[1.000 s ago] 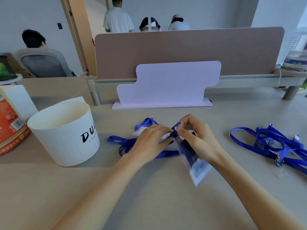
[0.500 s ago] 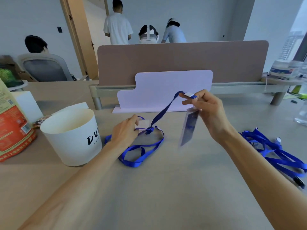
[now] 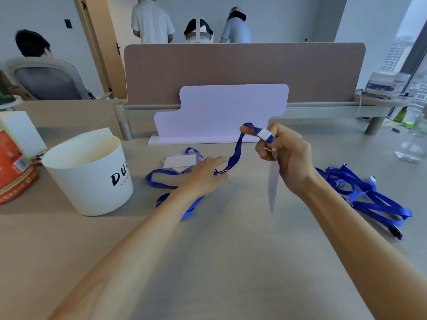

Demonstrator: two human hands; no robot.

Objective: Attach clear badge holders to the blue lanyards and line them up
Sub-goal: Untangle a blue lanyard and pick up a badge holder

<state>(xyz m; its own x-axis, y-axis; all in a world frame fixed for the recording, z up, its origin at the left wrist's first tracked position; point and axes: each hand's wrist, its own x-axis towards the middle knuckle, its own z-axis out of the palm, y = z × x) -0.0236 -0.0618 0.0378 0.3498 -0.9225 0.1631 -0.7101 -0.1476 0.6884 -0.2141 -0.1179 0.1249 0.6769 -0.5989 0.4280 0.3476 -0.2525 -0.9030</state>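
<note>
- A pale wooden surface (image 3: 231,262) runs back to a brown divider panel (image 3: 242,72) with a lavender board (image 3: 219,112) standing before it. People sit and stand beyond.
- The right hand (image 3: 288,158) is raised above the surface. Its grip pinches the blue lanyard (image 3: 238,148) just by the white tag (image 3: 264,135), fingers curled round the strap.
- The clear badge holder (image 3: 273,188) hangs below that hand, edge-on and blurred. Whether its clip is fully caught I cannot tell.
- The left hand (image 3: 203,176) lies on the strap's lower run, its grip spread, fingers straight, pressing the ribbon to the surface.
- The step, as I judge it, is laying this one out. Lower the holder flat and draw the strap straight against the left hand's hold, easing out the twist that shows midway.
- Set it well apart from the tangled pile of lanyards (image 3: 369,197) at the right, so loops do not snag.
- The lanyard is a flat, shiny, deep-blue ribbon—limp. Its loop trails toward the white bucket (image 3: 92,174).
</note>
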